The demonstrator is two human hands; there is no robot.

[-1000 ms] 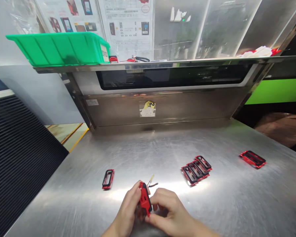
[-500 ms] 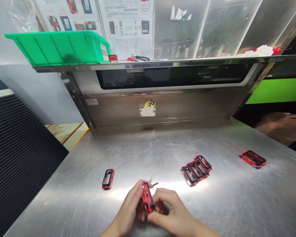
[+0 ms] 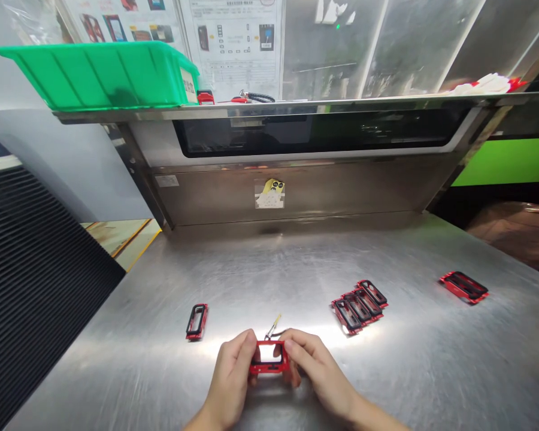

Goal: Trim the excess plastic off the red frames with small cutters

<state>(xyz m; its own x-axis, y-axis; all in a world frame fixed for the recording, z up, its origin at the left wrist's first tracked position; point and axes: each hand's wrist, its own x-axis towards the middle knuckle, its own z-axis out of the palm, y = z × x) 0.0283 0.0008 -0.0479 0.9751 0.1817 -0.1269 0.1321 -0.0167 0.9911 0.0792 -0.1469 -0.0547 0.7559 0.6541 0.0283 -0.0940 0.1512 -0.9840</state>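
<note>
Between both hands is a red and black phone case frame [image 3: 270,367], held sideways low over the table with its opening facing me. My left hand [image 3: 230,372] grips its left end, thumb on the near side. The right end is in my right hand [image 3: 320,366], with thumb and forefinger at the top corner and the other fingers partly hidden behind. Just beyond the frame lies a thin tool with a yellowish tip [image 3: 276,321]; its kind is unclear. A similar frame [image 3: 197,322] lies to the left, and several overlapping frames [image 3: 359,308] lie to the right.
Further right on the metal table [image 3: 413,371] lies another red and black piece [image 3: 465,286]. A shelf [image 3: 341,106] crosses the back, bearing a green bin [image 3: 103,78]. Below it is a dark screen panel [image 3: 314,134]. A black ribbed surface [image 3: 36,287] stands at left.
The phone case frame has turned from upright and edge-on to sideways with its opening showing. My right hand has moved up to its right end. The view has shifted slightly.
</note>
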